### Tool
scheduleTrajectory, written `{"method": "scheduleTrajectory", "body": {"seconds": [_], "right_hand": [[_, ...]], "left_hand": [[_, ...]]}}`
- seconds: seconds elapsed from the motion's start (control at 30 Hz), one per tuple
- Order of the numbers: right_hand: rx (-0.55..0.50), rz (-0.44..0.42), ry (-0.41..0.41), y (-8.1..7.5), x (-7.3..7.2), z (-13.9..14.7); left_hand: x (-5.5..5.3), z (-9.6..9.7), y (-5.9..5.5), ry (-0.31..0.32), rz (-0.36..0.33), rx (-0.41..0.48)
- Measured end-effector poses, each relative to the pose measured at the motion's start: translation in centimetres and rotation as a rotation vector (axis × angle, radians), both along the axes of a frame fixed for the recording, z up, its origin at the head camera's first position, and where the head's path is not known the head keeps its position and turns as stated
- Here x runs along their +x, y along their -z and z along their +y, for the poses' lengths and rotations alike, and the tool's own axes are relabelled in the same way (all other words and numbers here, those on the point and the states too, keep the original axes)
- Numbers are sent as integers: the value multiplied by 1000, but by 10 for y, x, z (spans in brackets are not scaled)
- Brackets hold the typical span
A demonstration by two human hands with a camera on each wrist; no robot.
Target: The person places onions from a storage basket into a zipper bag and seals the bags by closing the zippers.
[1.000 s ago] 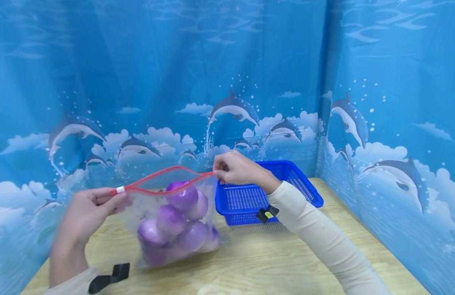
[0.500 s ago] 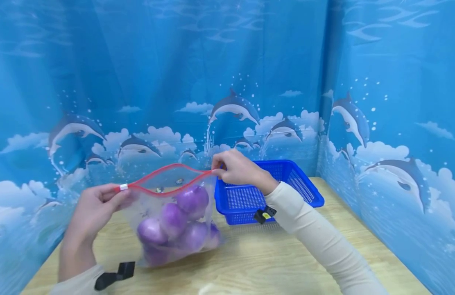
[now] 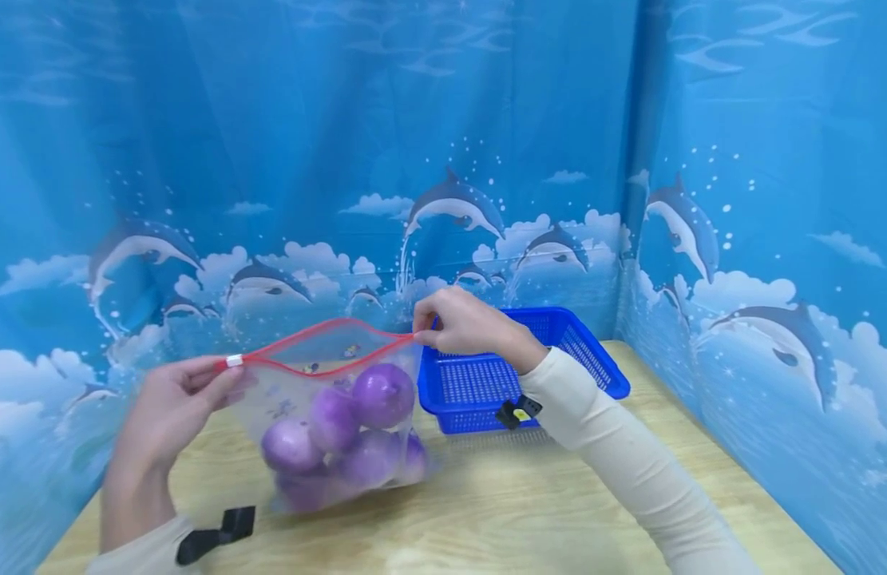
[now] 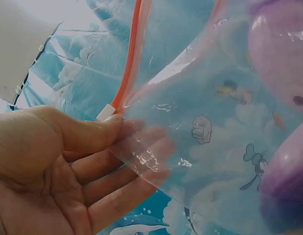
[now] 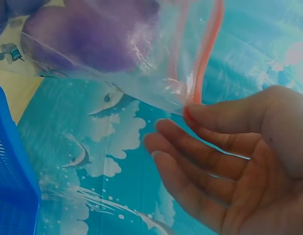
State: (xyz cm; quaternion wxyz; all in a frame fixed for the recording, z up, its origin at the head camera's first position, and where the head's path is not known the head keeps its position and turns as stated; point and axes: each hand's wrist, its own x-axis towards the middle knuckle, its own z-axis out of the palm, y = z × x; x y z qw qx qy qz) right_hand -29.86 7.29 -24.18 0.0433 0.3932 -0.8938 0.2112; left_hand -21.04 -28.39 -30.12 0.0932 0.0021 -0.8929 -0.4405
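Note:
A clear zip bag (image 3: 271, 399) with a red zip edge and small printed cartoon figures holds several purple onions (image 3: 383, 396). Its mouth gapes between my two hands. With thumb and fingers my left hand (image 3: 166, 415) pinches the left corner, right at the white slider (image 3: 234, 361); the left wrist view shows the other fingers behind the film (image 4: 185, 161). My right hand (image 3: 468, 322) pinches the opposite corner of the red edge, and in the right wrist view its remaining fingers (image 5: 190, 171) are loosely bent below. The lower onions look hazy through the plastic.
A blue perforated plastic basket (image 3: 479, 423) stands on the wooden table (image 3: 529, 503) behind and right of the bag, partly covered by my right hand and forearm. A blue curtain (image 3: 328, 144) with printed dolphins closes off the back and right sides.
The upper onions have shifted inside the bag, the top one settling lower and to the right. My left hand moved slightly right, then back left; both hands keep their pinch.

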Motion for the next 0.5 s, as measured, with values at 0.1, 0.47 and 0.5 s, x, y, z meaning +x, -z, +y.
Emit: {"method": "scheduleTrajectory", "body": {"seconds": [0.1,0.47,0.5], "right_hand": [[3,-3,-32,2,-1,-8],[57,65,-28,-16,4,-38],[44,71,-54,-19,5,-43]], "left_hand": [[-1,3,1,90,16,-11],[-2,16,0,-74,96,261],[-2,17,0,-79,105,278]]}}
